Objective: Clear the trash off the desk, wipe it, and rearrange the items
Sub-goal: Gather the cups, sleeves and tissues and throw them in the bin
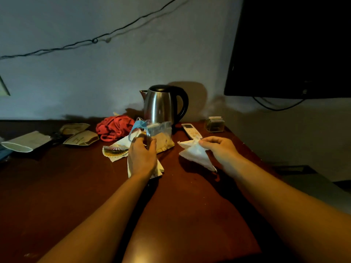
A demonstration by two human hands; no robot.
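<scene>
No lettering anywhere on the desk [57, 186] is legible.

Dark TV [290, 46] mounted top right, cable loop [279, 106] hanging under it. Black wire [95, 40] strung diagonally across the pale wall [114, 76], knotted mid-run, casting a faint shadow just beside it. Framed edge [3, 86] at far left, cut off. Grey floor [313, 185] past the right side, details too dim to tell.
</scene>
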